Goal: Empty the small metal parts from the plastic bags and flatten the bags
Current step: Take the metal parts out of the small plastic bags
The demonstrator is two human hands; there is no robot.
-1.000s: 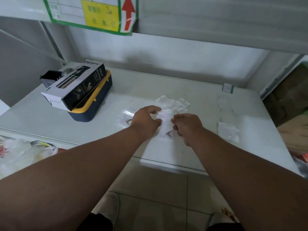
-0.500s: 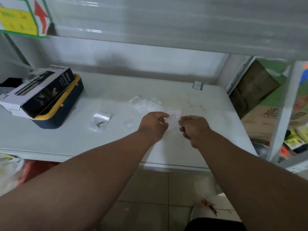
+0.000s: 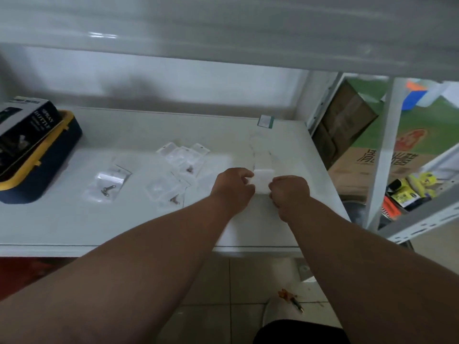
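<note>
A small plastic bag (image 3: 262, 182) is pinched between left hand (image 3: 232, 188) and right hand (image 3: 289, 193), right of the unemptied bags (image 3: 178, 170) (parts visible inside); tearing is risked if overstretched.

Soft, even light is filling the frame. A bright glare streak is sitting on the glossy white overhead shelf (image 3: 104, 35) at upper left, a dark shadow is smudging the white back wall (image 3: 139, 93), and wide-angle distortion is bending the blurred edges.
</note>
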